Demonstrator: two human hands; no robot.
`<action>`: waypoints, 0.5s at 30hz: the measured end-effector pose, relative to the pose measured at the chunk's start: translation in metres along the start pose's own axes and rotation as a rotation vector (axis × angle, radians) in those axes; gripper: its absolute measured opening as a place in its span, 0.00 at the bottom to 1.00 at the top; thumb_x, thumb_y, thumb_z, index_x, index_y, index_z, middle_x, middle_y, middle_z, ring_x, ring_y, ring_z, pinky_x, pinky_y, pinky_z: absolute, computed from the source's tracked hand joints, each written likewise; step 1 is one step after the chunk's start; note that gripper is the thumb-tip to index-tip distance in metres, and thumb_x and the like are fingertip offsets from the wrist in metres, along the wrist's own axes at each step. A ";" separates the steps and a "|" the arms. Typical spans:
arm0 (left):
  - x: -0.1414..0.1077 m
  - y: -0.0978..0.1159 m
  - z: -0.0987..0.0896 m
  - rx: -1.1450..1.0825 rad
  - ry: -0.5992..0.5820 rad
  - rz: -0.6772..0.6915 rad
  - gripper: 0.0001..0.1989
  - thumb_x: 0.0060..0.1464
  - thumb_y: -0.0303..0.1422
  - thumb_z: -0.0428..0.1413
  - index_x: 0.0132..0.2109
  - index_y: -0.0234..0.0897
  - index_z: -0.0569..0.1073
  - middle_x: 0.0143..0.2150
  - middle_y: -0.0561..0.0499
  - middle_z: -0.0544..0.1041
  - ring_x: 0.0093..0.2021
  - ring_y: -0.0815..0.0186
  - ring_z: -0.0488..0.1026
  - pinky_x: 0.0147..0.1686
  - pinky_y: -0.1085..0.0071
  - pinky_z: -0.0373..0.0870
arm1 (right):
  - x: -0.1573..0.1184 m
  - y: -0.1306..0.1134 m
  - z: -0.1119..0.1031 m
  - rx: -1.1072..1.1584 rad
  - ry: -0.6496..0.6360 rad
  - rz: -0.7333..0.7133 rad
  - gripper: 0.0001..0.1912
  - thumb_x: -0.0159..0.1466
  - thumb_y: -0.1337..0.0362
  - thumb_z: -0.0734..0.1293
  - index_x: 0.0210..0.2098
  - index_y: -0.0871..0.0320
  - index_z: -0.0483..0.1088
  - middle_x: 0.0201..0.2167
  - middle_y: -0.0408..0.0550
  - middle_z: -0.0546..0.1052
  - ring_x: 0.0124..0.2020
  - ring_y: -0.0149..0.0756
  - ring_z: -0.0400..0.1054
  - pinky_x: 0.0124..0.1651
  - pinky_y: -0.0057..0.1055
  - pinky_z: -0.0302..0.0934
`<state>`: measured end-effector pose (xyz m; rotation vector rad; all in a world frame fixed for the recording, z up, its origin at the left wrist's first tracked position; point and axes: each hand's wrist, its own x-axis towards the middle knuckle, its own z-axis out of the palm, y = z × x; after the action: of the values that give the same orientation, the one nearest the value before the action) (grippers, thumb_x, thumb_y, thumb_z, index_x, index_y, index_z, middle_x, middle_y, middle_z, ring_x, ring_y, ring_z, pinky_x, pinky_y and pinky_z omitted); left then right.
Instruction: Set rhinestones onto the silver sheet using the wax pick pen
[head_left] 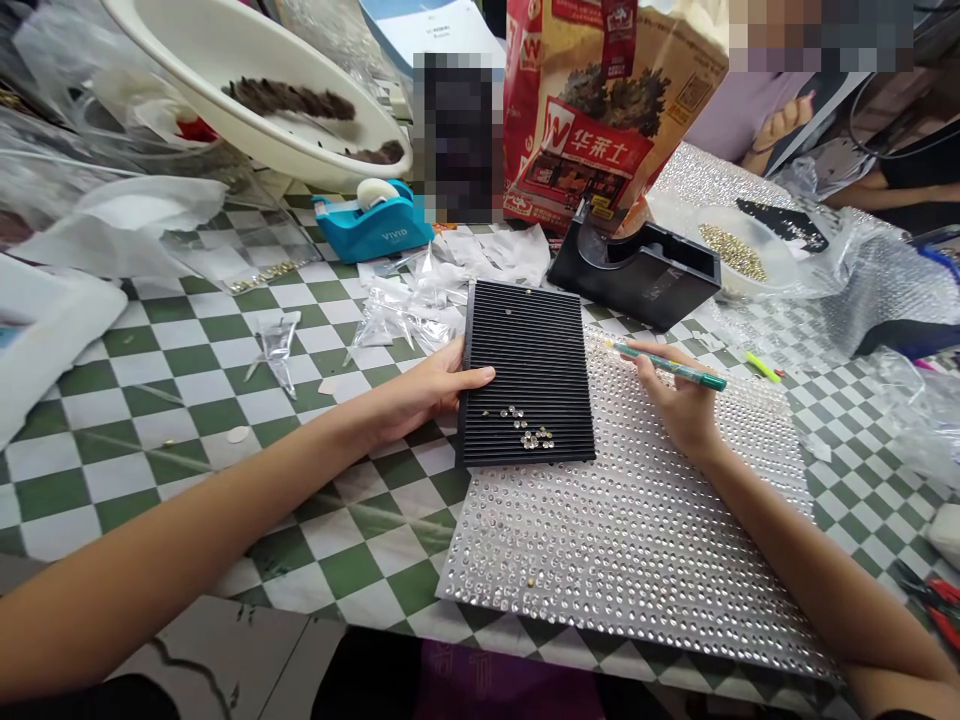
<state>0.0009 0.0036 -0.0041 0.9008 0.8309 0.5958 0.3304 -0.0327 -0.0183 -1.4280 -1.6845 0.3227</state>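
Observation:
My left hand (442,385) grips the left edge of a black ribbed tray (525,350), thumb on top. Several clear rhinestones (534,438) lie near the tray's lower end. The tray is held over the upper left part of a silvery sheet (600,540) covered with rows of round stones. To the right, my right hand (679,395) holds a green pen-like tool (686,374) between thumb and fingers, its tip pointing left, close to the sheet just right of the tray. Whether the tip touches a stone is too small to tell.
Behind the tray stand a blue tape dispenser (382,225), a black tape dispenser (645,265) and a red and brown paper bag (592,120). A white basin (262,140) is at the back left. Another person's hand (784,120) shows at the back right.

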 end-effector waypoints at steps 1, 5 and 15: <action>0.000 0.000 0.000 0.001 0.001 0.002 0.32 0.50 0.31 0.71 0.62 0.43 0.74 0.67 0.44 0.77 0.60 0.51 0.78 0.40 0.72 0.80 | 0.000 -0.001 -0.001 0.014 0.011 0.001 0.09 0.70 0.59 0.69 0.46 0.51 0.82 0.44 0.47 0.86 0.47 0.45 0.82 0.54 0.51 0.76; 0.002 -0.004 -0.001 0.011 0.000 0.027 0.31 0.51 0.32 0.70 0.62 0.42 0.74 0.65 0.43 0.78 0.61 0.51 0.78 0.39 0.72 0.80 | -0.002 -0.020 -0.005 0.110 -0.006 -0.028 0.10 0.71 0.61 0.70 0.49 0.50 0.81 0.45 0.46 0.86 0.46 0.43 0.82 0.54 0.49 0.77; 0.002 -0.007 -0.003 -0.029 -0.031 0.035 0.34 0.48 0.31 0.71 0.62 0.42 0.74 0.61 0.43 0.80 0.56 0.51 0.80 0.38 0.70 0.80 | -0.028 -0.075 0.018 0.307 -0.360 -0.243 0.10 0.67 0.70 0.68 0.44 0.53 0.81 0.37 0.45 0.86 0.36 0.34 0.81 0.39 0.33 0.76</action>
<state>0.0003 0.0034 -0.0118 0.8978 0.7780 0.6211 0.2653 -0.0749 0.0098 -0.9673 -1.9724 0.7002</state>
